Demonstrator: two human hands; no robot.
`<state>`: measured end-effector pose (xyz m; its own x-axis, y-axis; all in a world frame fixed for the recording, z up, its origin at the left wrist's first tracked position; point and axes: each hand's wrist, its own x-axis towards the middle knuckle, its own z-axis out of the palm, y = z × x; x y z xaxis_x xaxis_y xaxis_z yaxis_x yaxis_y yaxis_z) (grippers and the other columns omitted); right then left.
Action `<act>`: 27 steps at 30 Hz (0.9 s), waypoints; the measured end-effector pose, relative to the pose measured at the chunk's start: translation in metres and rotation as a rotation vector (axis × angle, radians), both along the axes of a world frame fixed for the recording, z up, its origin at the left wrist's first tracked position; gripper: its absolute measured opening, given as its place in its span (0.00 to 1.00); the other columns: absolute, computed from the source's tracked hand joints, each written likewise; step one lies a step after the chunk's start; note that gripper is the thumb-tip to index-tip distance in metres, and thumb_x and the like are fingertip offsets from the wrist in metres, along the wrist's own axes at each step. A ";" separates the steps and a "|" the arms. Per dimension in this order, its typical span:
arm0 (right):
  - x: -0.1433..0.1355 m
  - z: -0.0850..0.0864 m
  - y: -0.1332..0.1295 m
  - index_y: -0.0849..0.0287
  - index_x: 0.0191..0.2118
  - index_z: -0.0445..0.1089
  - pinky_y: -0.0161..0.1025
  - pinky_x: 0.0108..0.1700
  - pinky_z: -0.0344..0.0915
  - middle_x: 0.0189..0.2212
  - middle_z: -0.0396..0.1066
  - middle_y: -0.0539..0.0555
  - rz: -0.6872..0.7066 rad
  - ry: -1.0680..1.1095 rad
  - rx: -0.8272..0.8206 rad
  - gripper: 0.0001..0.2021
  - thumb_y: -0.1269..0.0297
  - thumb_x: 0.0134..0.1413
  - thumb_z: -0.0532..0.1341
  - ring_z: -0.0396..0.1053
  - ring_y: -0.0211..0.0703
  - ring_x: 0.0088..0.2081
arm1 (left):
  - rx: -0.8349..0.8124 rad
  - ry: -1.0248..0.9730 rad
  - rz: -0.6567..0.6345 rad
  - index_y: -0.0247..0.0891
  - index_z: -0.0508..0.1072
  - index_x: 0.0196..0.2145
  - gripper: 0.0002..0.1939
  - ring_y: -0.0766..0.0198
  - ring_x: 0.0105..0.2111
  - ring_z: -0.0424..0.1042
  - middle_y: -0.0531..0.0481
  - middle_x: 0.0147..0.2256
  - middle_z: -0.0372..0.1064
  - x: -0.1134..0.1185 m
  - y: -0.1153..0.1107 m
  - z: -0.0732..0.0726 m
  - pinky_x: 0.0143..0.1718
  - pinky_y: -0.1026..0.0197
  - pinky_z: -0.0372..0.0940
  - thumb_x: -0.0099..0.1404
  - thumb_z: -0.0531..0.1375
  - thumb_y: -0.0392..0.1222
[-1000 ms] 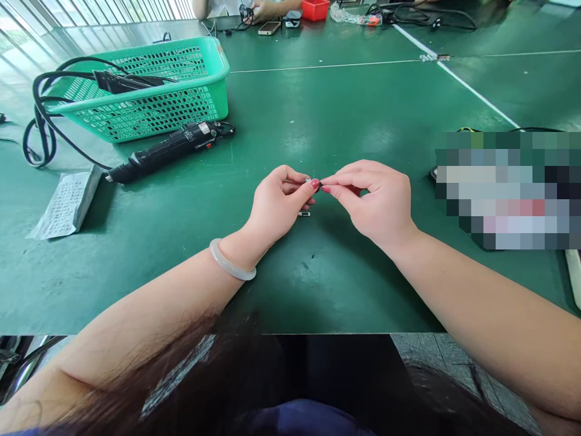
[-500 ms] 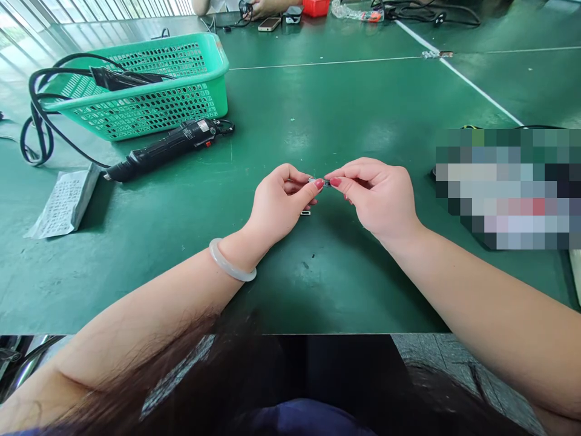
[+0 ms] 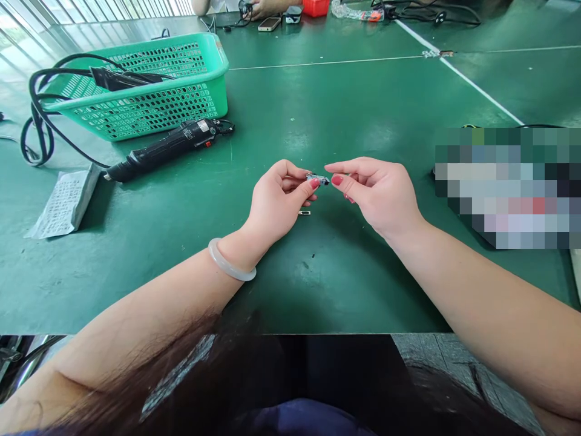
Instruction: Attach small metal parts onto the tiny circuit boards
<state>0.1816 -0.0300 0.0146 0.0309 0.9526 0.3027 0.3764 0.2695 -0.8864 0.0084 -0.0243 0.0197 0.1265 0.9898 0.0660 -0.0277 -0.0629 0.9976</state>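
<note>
Between the thumb and fingers of my left hand (image 3: 282,200) is a small grey-and-black part (image 3: 321,180), its right end sticking out. My right hand (image 3: 379,191) is just to the right of that part, its index finger and thumb apart, with nothing visible between them. On the green table, just below my left fingertips, lies a tiny metallic piece (image 3: 304,213). The details of both small items are too fine to make out.
A green basket (image 3: 218,91) with a black tool and cables stands at the back left. Before it lie a black electric screwdriver (image 3: 170,148) and a wrapped grey packet (image 3: 66,203). A blurred-out object (image 3: 512,188) is at the right. Across the table, a person's hand (image 3: 267,7) shows near a phone (image 3: 269,24).
My right index finger and thumb have parted and come away from the small part. It stays in my left hand, more of it now showing. My left hand has shifted slightly left.
</note>
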 end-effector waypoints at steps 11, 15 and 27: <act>0.004 0.003 -0.001 0.52 0.35 0.84 0.40 0.29 0.63 0.24 0.76 0.50 0.012 -0.271 0.065 0.07 0.59 0.52 0.69 0.65 0.38 0.25 | 0.027 0.167 -0.060 0.37 0.71 0.36 0.08 0.69 0.29 0.75 0.52 0.30 0.77 -0.010 0.010 0.002 0.35 0.63 0.69 0.61 0.66 0.32; 0.010 0.003 0.003 0.52 0.34 0.84 0.40 0.29 0.62 0.21 0.72 0.48 0.005 -0.304 0.058 0.07 0.58 0.52 0.69 0.63 0.37 0.24 | 0.150 0.642 -0.145 0.39 0.77 0.31 0.09 0.64 0.29 0.72 0.52 0.27 0.75 -0.025 0.019 0.006 0.36 0.59 0.67 0.53 0.72 0.36; 0.009 0.000 0.006 0.55 0.35 0.84 0.40 0.27 0.57 0.17 0.68 0.48 0.028 -0.344 -0.032 0.10 0.56 0.51 0.70 0.59 0.36 0.21 | 0.339 1.103 -0.275 0.42 0.82 0.29 0.02 0.59 0.33 0.70 0.49 0.30 0.75 -0.026 0.018 0.004 0.41 0.57 0.65 0.59 0.68 0.39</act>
<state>0.1903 -0.0241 0.0148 -0.0941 0.9609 0.2605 0.6477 0.2578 -0.7170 -0.0172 -0.0062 0.0233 0.4850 0.8736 0.0411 0.7830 -0.4547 0.4244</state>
